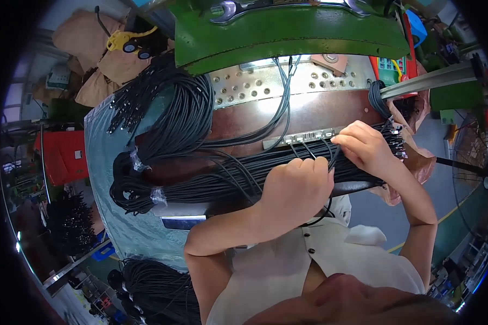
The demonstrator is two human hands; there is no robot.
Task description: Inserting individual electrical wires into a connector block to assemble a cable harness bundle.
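A narrow metal fixture strip (309, 136) lies on the worktable, with several cable ends seated side by side in it. My right hand (366, 149) is at the strip's right end, thumb and forefinger pinched on the end of a black cable (333, 157). Closer to my body, my left hand (298, 189) is closed in a fist around a black cable, whose loop shows below it; the fingertips are partly hidden. Under both hands runs a long bundle of black cables (217, 181), tied with clear plastic at its left end. Its connector ends (398, 142) fan out beyond my right wrist.
Another thick black cable bundle (192, 108) curves over the table's left side. A green machine (293, 40) with a wrench (287, 6) on it overhangs the far edge, behind a perforated metal plate (238, 86). A metal bar (434, 81) juts in at right, beside a cable coil (378, 100).
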